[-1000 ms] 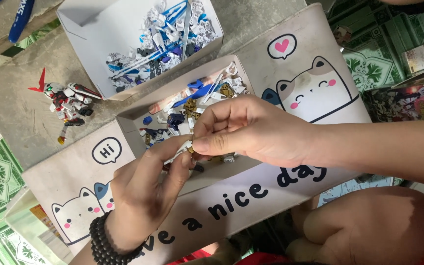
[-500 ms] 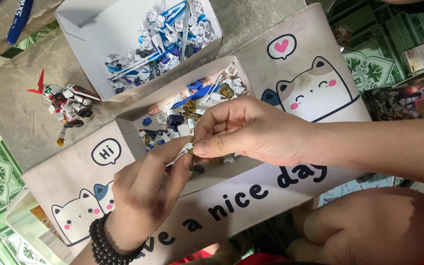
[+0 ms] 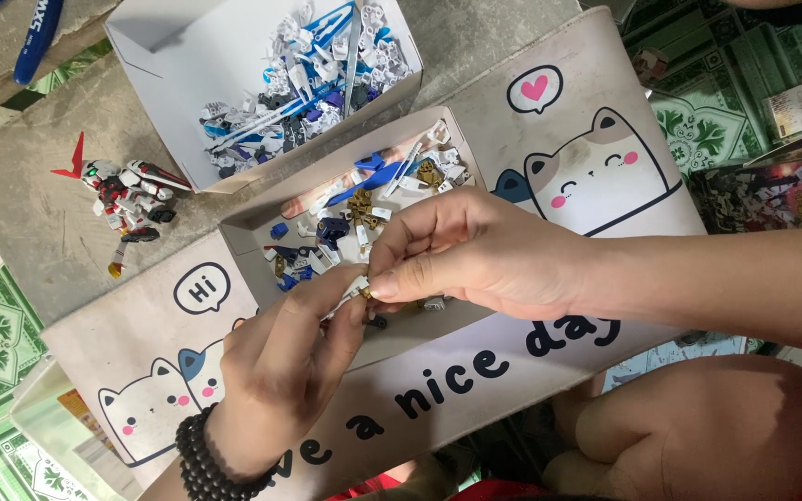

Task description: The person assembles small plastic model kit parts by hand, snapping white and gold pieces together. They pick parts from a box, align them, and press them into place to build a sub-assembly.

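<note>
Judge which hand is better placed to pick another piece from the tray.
Probably the right hand: it hovers directly over the grey tray, while the left hand sits below its rim, gripping the small white part.

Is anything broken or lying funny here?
Nothing looks broken. The little toy robot lies on its side on the grey floor, outside the boxes. Both hands pinch one small white piece.
</note>
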